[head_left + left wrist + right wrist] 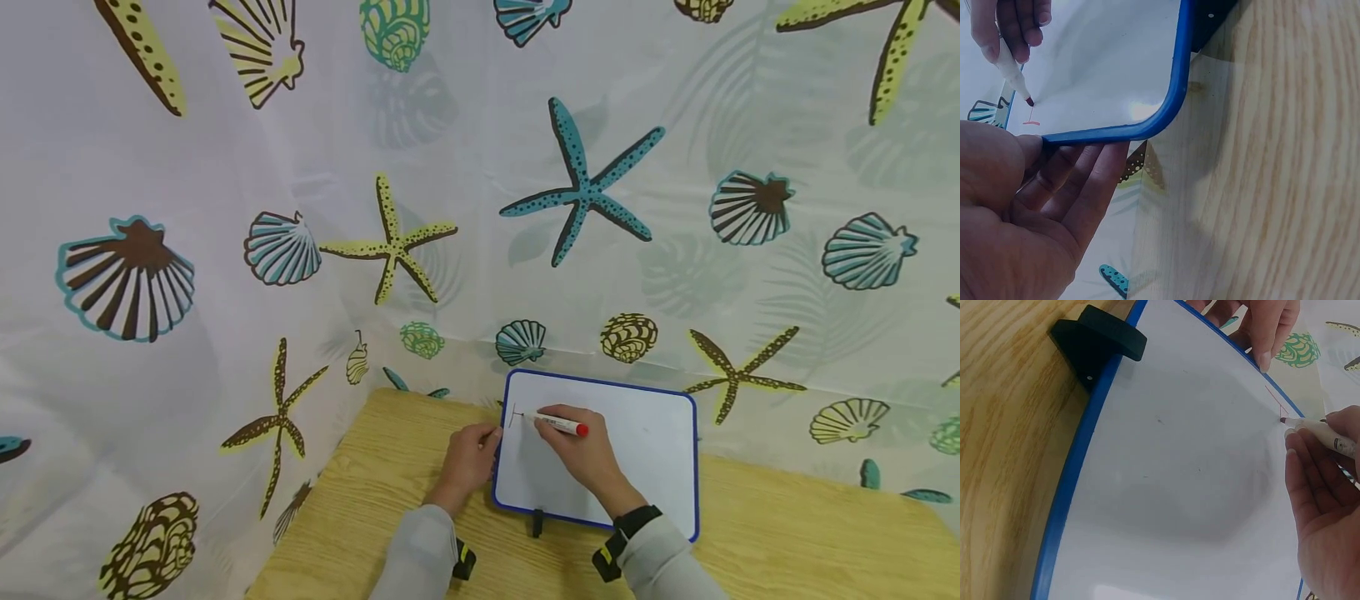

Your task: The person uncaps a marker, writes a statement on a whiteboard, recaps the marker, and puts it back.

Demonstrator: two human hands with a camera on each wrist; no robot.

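Observation:
A whiteboard (652, 442) with a blue frame stands propped up on the table. At its left edge my left hand (467, 460) holds the frame, with the thumb at the rim and the fingers (1088, 181) reaching behind it. My right hand (591, 454) pinches a white marker (555, 423) with a red end. In the left wrist view the dark red tip of the marker (1015, 75) is right at the board surface. Thin red strokes (1275, 399) show near the board's upper left edge: a longer line and a short one branching from it.
A black stand clip (537, 522) grips the board's lower edge. The wooden table (405, 475) extends to both sides. Behind it hangs a white curtain (480, 275) printed with starfish and shells, close behind the board.

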